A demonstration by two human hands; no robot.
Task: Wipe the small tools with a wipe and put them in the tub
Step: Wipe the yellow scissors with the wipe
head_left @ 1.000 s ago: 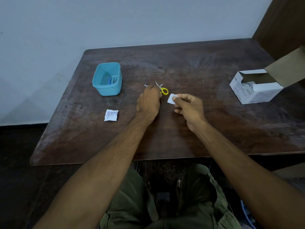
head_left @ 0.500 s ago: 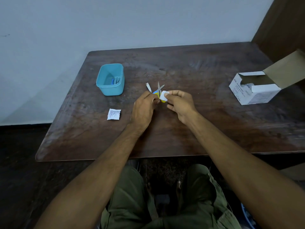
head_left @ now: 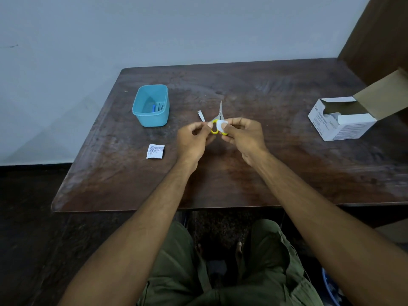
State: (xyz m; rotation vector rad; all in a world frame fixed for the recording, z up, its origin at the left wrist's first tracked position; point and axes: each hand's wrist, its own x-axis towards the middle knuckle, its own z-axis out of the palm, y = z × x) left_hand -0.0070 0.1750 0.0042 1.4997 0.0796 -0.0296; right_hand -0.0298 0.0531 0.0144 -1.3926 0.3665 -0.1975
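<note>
Both hands pinch: left hand (head_left: 192,141) grips small yellow-handled steel scissors (head_left: 219,121), right hand (head_left: 245,138) presses white wipe (head_left: 221,124) on them; beyond right hand, white "BD" cardboard box (head_left: 340,122)

plain domestic room, most likely a home; nothing of lab, shop or workshop fittings in view. dark wooden table (head_left: 276,173), worn and scuffed on top, pushed against a bare pale painted wall (head_left: 154,29). dark wooden panel (head_left: 379,29), door or cupboard side, at the right corner. dark stone-like floor (head_left: 26,239) below. household oddments on the tabletop: small blue plastic tub (head_left: 152,117), opened white cardboard box of swabs (head_left: 344,120), torn white sachet (head_left: 155,151). seated at the table, legs in olive trousers (head_left: 172,272), bare toes beneath the edge.
</note>
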